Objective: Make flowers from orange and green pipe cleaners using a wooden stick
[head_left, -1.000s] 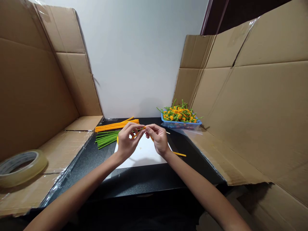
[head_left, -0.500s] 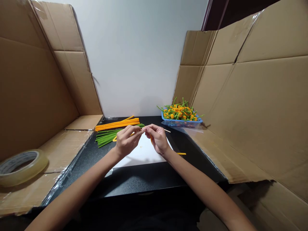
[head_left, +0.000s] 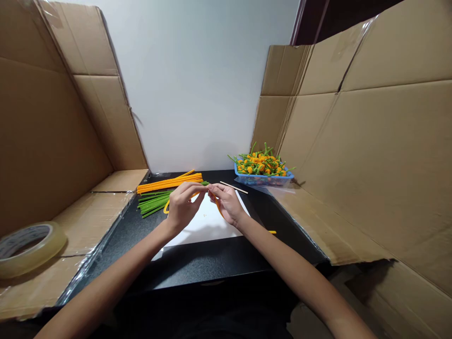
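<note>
Over a white sheet of paper (head_left: 212, 228), my left hand (head_left: 185, 202) and my right hand (head_left: 228, 202) meet at their fingertips. Both are closed in a pinch on an orange pipe cleaner (head_left: 218, 207). One part of it runs down across the right palm, and an orange loop shows at the left hand's outer side. The pinched spot itself is hidden by the fingers. Behind the left hand lie green pipe cleaners (head_left: 153, 203) and a bundle of straight orange pipe cleaners (head_left: 169, 182). A thin pale stick (head_left: 233, 187) rests just beyond the right hand.
A blue basket (head_left: 263, 180) heaped with orange-and-green pipe cleaner pieces stands at the back right. On the left cardboard sits a roll of clear tape (head_left: 52, 247). Cardboard walls (head_left: 381, 155) flank the black table (head_left: 197, 268). Another orange piece (head_left: 272, 231) pokes out past the right forearm.
The right hand has turned slightly open, so more of the orange pipe cleaner shows along its palm. More of the pale stick is visible. The whole view has shifted a little.
</note>
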`<state>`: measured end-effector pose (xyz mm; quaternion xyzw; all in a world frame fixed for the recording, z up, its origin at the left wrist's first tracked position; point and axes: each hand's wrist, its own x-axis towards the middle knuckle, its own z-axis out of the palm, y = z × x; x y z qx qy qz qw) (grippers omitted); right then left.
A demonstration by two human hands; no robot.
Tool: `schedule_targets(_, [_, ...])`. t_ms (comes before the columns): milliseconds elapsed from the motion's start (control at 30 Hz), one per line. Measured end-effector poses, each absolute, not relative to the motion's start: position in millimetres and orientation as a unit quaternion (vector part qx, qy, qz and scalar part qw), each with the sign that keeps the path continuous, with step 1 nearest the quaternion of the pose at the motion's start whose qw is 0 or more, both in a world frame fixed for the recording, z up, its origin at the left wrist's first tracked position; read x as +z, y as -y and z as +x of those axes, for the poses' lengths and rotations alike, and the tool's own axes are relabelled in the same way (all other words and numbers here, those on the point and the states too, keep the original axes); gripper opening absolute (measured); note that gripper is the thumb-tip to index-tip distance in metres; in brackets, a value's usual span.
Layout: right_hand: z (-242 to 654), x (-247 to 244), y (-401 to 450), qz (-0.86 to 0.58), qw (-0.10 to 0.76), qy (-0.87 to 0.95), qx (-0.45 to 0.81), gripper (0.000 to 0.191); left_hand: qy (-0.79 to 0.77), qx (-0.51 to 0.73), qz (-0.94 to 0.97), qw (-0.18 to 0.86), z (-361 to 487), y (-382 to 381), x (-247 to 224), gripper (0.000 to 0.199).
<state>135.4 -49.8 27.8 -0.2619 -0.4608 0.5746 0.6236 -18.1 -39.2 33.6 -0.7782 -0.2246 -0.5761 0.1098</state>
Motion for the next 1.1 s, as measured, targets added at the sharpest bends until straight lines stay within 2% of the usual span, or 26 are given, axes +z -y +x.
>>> schedule_targets(100, [135,29,51,-0.266,0.632,0.468,0.558,0.027,0.245,-0.583,-0.767,0.107,-15,43,34,0.002])
schedule_targets(300, [136,32,55,-0.272,0.623,0.486,0.550,0.026,0.263,-0.590,-0.753,0.126,-13,45,31,0.001])
schedule_targets(733, [138,30,51,-0.286,0.641,0.505,0.502,0.027,0.287,-0.600,-0.738,0.109,-9,48,29,0.007])
schedule_targets(800, [141,31,50,-0.303,0.635,0.525,0.479,0.028,0.281,-0.596,-0.745,0.104,-9,47,29,0.006])
schedule_targets(967, [148,35,48,-0.320,0.608,0.573,0.446,0.027,0.281,-0.558,-0.778,0.069,-11,45,31,0.021])
schedule_targets(1100, [150,36,48,-0.309,0.596,0.592,0.445,0.022,0.290,-0.569,-0.768,0.043,-10,44,29,0.018])
